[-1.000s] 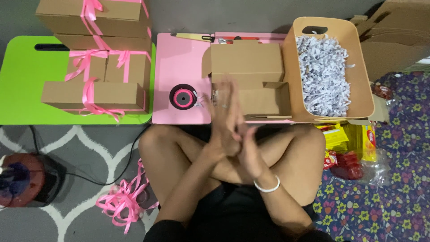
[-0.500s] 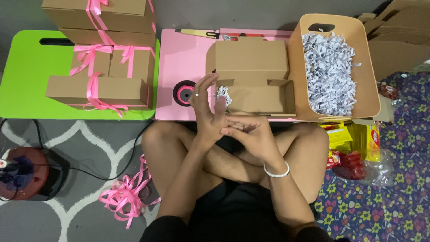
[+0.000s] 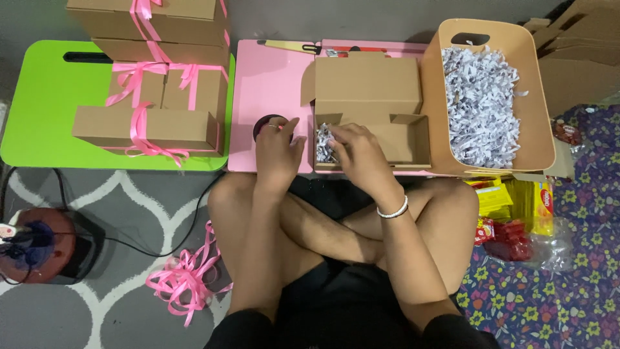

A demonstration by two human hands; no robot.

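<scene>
An open brown cardboard box (image 3: 381,123) lies on the pink table (image 3: 268,84) in front of me, lid flipped back. A little white shredded paper (image 3: 325,143) sits in its left end. My right hand (image 3: 355,152) reaches into the box and touches that paper, fingers spread. My left hand (image 3: 279,150) rests on the pink table at the box's left side, over a dark roll of ribbon (image 3: 263,123), fingers loosely curled and holding nothing that I can see.
A tan bin (image 3: 539,129) full of shredded paper (image 3: 481,103) stands right of the box. Several ribbon-tied boxes (image 3: 152,126) are stacked on the green table (image 3: 45,110). Loose pink ribbon (image 3: 184,281) lies on the rug. Snack packets (image 3: 516,207) lie at right.
My hands were pressed together over my lap. They have since parted and moved forward, the right into the box onto the shredded paper, the left onto the table beside it.
</scene>
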